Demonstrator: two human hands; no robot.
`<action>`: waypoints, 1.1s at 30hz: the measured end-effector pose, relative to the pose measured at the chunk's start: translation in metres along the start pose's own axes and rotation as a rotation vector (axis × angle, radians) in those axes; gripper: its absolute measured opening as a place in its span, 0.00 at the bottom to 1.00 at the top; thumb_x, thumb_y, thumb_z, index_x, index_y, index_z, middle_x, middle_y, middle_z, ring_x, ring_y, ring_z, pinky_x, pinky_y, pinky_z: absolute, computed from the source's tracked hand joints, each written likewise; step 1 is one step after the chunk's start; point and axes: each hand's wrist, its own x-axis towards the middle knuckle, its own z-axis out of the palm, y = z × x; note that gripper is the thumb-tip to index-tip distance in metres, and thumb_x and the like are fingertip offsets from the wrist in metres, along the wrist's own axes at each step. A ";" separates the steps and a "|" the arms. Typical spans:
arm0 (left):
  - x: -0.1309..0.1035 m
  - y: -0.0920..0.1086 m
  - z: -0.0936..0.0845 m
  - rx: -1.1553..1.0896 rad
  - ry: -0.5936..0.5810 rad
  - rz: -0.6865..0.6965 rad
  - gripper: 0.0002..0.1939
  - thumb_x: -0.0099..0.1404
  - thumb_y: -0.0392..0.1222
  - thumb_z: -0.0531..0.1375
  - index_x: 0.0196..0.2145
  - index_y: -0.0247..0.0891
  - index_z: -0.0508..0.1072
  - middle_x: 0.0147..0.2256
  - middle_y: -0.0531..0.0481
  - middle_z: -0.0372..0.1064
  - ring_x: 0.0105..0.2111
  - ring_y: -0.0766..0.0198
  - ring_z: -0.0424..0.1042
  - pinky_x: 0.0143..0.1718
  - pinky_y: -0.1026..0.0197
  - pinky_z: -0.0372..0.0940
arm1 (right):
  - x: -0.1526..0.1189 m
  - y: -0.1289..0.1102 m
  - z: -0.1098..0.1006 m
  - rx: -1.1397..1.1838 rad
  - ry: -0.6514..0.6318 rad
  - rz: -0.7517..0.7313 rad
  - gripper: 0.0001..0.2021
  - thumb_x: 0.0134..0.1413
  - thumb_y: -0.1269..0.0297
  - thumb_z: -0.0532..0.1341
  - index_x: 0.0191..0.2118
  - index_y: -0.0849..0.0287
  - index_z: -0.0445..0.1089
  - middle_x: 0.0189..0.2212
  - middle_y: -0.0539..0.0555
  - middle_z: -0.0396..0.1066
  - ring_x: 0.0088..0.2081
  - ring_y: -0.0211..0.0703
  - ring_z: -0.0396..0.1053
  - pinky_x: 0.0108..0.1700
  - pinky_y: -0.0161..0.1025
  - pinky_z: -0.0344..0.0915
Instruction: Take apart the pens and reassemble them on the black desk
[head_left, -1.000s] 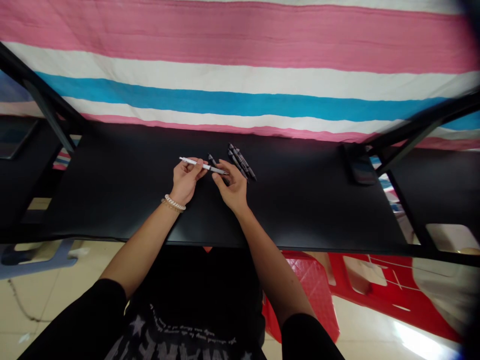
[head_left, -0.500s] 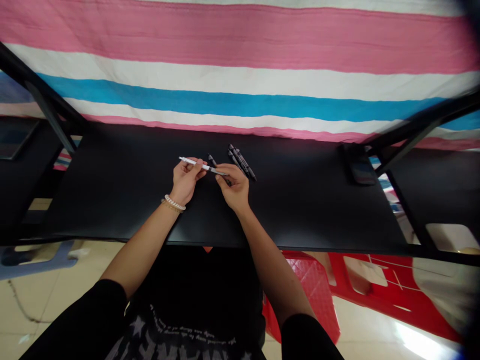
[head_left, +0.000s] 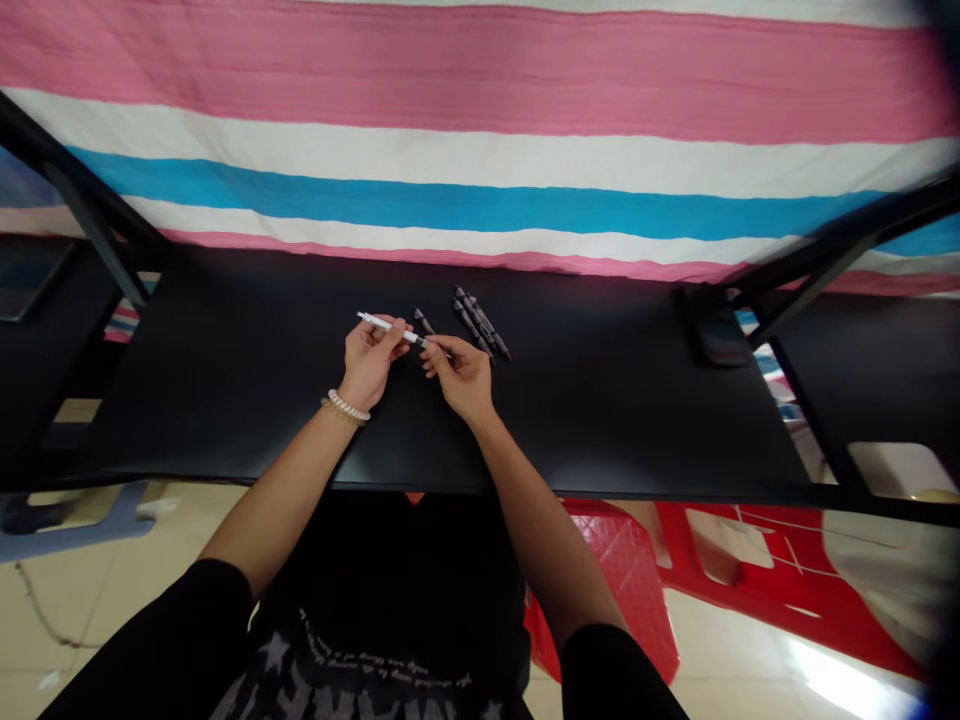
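Note:
A white pen (head_left: pixel 396 331) is held slanting above the black table (head_left: pixel 615 400), its left end a little higher in view. My left hand (head_left: pixel 370 360) pinches its white barrel between thumb and fingers, with a bracelet on the wrist. At the pen's dark right end, my right hand (head_left: pixel 461 378) is closed with thumb and fingertips on it; the tip is hidden by the fingers. Just behind my right hand lies a dark pen (head_left: pixel 423 320). Several more dark pens (head_left: pixel 482 322) rest side by side to its right.
A dark phone-like object (head_left: pixel 718 328) lies at the table's right end. Black metal bars (head_left: pixel 97 235) rise at both sides. Striped cloth (head_left: pixel 480 210) hangs along the far edge. Red plastic stools (head_left: pixel 615 570) stand below the near edge.
My right hand has shifted slightly left along the pen, and its fingers now close round the dark end. My left hand has hardly moved.

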 end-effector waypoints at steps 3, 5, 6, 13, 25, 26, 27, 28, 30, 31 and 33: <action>0.001 0.000 0.000 -0.020 0.025 0.017 0.13 0.56 0.43 0.74 0.33 0.37 0.74 0.31 0.51 0.77 0.29 0.70 0.76 0.31 0.68 0.69 | 0.000 -0.003 -0.001 -0.013 0.089 -0.024 0.20 0.55 0.44 0.67 0.42 0.58 0.78 0.30 0.52 0.77 0.26 0.36 0.72 0.29 0.36 0.74; 0.003 0.001 -0.001 -0.047 0.050 0.029 0.12 0.57 0.43 0.73 0.33 0.37 0.74 0.31 0.51 0.77 0.29 0.70 0.76 0.31 0.68 0.69 | 0.001 -0.005 -0.002 -0.018 0.142 -0.029 0.19 0.56 0.45 0.66 0.41 0.57 0.78 0.29 0.52 0.76 0.25 0.35 0.71 0.27 0.35 0.72; 0.003 0.001 -0.002 -0.061 0.063 0.032 0.12 0.58 0.43 0.73 0.33 0.37 0.74 0.31 0.51 0.77 0.29 0.70 0.76 0.31 0.68 0.70 | 0.001 -0.005 -0.003 -0.018 0.156 -0.031 0.18 0.57 0.46 0.66 0.40 0.57 0.78 0.28 0.51 0.76 0.25 0.35 0.70 0.26 0.35 0.71; 0.002 0.002 0.000 -0.075 0.044 -0.011 0.11 0.60 0.43 0.71 0.33 0.38 0.73 0.32 0.51 0.76 0.31 0.68 0.77 0.35 0.65 0.72 | 0.000 -0.004 -0.003 -0.039 0.126 -0.039 0.17 0.57 0.47 0.66 0.41 0.57 0.77 0.28 0.51 0.75 0.24 0.34 0.69 0.24 0.33 0.69; -0.002 0.001 0.000 -0.038 -0.081 -0.048 0.14 0.57 0.43 0.73 0.35 0.37 0.73 0.34 0.50 0.78 0.35 0.67 0.79 0.39 0.63 0.74 | -0.002 0.001 -0.001 -0.039 0.096 -0.115 0.11 0.54 0.54 0.70 0.38 0.56 0.77 0.33 0.51 0.77 0.29 0.37 0.73 0.33 0.37 0.75; -0.002 0.000 -0.001 -0.033 -0.086 -0.055 0.15 0.58 0.44 0.73 0.35 0.37 0.72 0.34 0.50 0.78 0.35 0.66 0.79 0.39 0.63 0.74 | -0.002 0.001 -0.001 -0.055 0.095 -0.120 0.11 0.54 0.55 0.70 0.38 0.56 0.77 0.33 0.51 0.77 0.29 0.37 0.73 0.33 0.37 0.74; -0.002 0.000 -0.001 -0.028 -0.089 -0.061 0.15 0.58 0.44 0.73 0.36 0.37 0.72 0.35 0.50 0.78 0.36 0.65 0.79 0.39 0.63 0.74 | -0.002 0.001 -0.002 -0.070 0.095 -0.122 0.11 0.54 0.55 0.69 0.38 0.56 0.77 0.33 0.51 0.77 0.29 0.37 0.73 0.34 0.37 0.74; -0.002 0.000 -0.001 -0.023 -0.093 -0.067 0.16 0.58 0.44 0.73 0.36 0.37 0.72 0.35 0.50 0.78 0.36 0.65 0.79 0.39 0.62 0.74 | -0.002 0.001 -0.002 -0.082 0.094 -0.122 0.11 0.54 0.54 0.69 0.38 0.56 0.77 0.33 0.51 0.77 0.29 0.37 0.73 0.34 0.37 0.74; -0.001 0.000 -0.001 -0.018 -0.102 -0.072 0.16 0.58 0.45 0.73 0.36 0.37 0.71 0.34 0.50 0.78 0.35 0.65 0.80 0.40 0.62 0.74 | -0.003 0.000 -0.001 -0.088 0.083 -0.104 0.12 0.55 0.53 0.69 0.38 0.57 0.77 0.32 0.51 0.77 0.29 0.37 0.73 0.34 0.37 0.74; -0.001 0.000 -0.001 -0.018 -0.105 -0.072 0.16 0.58 0.45 0.73 0.36 0.37 0.71 0.34 0.50 0.78 0.35 0.65 0.80 0.40 0.62 0.74 | -0.003 -0.001 -0.001 -0.082 0.070 -0.087 0.13 0.55 0.52 0.69 0.38 0.57 0.76 0.31 0.51 0.77 0.29 0.37 0.74 0.33 0.37 0.74; -0.001 0.000 -0.001 -0.017 -0.107 -0.072 0.16 0.57 0.45 0.73 0.35 0.37 0.71 0.33 0.50 0.78 0.34 0.66 0.79 0.39 0.62 0.74 | -0.004 -0.003 0.000 -0.074 0.035 -0.049 0.15 0.57 0.50 0.67 0.39 0.57 0.76 0.30 0.51 0.76 0.27 0.36 0.73 0.31 0.36 0.73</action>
